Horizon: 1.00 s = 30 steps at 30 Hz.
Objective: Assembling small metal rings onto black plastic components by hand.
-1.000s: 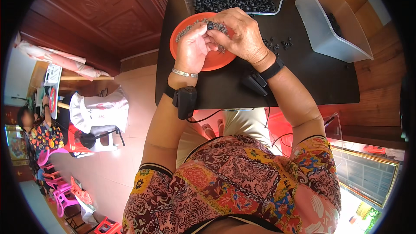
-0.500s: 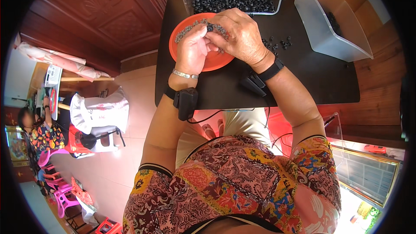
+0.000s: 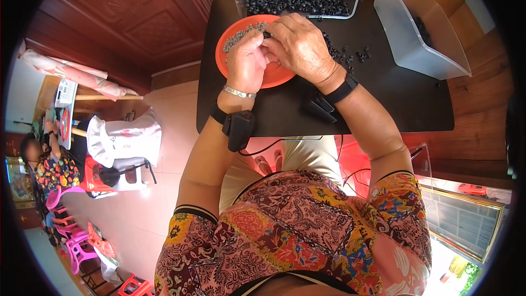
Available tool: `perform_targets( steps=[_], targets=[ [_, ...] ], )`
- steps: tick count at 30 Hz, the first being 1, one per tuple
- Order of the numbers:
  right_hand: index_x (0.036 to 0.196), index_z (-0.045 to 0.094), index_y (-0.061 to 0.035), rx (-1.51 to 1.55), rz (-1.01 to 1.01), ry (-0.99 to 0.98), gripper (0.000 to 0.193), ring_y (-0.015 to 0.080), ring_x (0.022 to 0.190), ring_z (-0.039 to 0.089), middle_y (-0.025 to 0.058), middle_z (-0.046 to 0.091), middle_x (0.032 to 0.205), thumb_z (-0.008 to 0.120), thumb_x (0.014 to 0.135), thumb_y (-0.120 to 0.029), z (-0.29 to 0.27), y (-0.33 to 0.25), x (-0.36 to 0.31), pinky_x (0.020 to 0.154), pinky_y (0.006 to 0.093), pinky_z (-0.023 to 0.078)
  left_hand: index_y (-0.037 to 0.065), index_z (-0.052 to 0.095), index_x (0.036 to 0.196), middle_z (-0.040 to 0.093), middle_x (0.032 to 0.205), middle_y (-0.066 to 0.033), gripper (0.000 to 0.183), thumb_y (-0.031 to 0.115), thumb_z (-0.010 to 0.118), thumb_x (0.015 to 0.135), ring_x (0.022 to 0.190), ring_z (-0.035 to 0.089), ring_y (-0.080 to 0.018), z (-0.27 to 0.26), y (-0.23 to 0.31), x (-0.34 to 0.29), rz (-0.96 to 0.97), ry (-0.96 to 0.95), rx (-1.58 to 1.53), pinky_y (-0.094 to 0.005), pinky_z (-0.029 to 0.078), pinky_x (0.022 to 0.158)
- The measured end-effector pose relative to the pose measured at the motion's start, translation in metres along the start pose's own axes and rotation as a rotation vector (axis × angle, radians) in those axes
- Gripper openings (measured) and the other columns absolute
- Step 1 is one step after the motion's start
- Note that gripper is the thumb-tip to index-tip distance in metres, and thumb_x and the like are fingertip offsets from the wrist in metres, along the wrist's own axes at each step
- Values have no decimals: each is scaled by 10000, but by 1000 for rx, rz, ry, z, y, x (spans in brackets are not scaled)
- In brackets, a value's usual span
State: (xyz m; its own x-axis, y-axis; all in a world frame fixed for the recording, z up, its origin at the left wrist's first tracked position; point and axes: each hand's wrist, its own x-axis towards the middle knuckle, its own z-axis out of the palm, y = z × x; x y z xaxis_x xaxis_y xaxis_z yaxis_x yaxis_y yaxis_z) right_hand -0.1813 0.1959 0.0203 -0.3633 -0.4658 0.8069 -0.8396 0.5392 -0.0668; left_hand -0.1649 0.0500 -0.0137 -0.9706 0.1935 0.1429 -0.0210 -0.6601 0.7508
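Over a round orange-red plate (image 3: 282,78), my left hand (image 3: 245,66) and my right hand (image 3: 302,46) meet fingertip to fingertip. Pinched between them is a small black ringed piece (image 3: 267,35), mostly covered by the fingers. Small grey metal pieces (image 3: 240,37) lie heaped in the plate's far left part, below my fingers. Some loose black pieces (image 3: 350,55) are scattered on the dark table just right of my right hand.
A clear bin (image 3: 355,8) full of black pieces stands at the table's far edge. Another translucent bin (image 3: 422,49) holding a few dark pieces sits at the right. The dark tabletop (image 3: 383,104) ends near my wrists. Another person (image 3: 55,170) is far left.
My right fingers have closed farther over the black piece, so less of it shows. Both hands stay above the plate.
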Motion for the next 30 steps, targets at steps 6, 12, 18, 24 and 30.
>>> perform_targets(
  steps=[6,12,18,24,30],
  targets=[
    [883,620,-38,-18,9,-27,213,286,773,590,98,605,826,701,701,-116,-3,2,-1,699,366,498,59,555,913,610,921,-61,137,150,453,902,841,598,-195,7,-2,1,-15,27,-90,-367,501,739],
    [860,641,-69,-41,37,61,224,279,768,604,77,630,806,736,692,-183,-8,10,4,686,366,497,58,571,966,629,871,-76,236,262,456,930,795,610,-187,-2,4,0,-98,105,-76,-321,486,689],
    [1014,611,-22,-499,516,332,271,352,899,569,174,598,972,629,747,-68,-128,40,37,782,422,477,40,566,952,623,846,-79,295,316,466,920,740,613,-205,-16,7,3,-123,149,63,-301,469,665],
    [1041,622,-23,-748,468,485,290,342,971,571,168,611,1020,628,754,-59,-173,96,12,847,401,466,44,568,920,624,825,-73,286,315,477,915,726,613,-201,-10,6,9,-136,166,79,-296,468,660],
    [986,678,-77,38,608,-287,249,228,846,660,113,690,915,673,778,-213,-90,137,-22,749,321,510,43,568,904,626,803,-75,282,313,484,909,705,612,-202,-15,7,7,-135,182,97,-295,467,636]
  ],
)
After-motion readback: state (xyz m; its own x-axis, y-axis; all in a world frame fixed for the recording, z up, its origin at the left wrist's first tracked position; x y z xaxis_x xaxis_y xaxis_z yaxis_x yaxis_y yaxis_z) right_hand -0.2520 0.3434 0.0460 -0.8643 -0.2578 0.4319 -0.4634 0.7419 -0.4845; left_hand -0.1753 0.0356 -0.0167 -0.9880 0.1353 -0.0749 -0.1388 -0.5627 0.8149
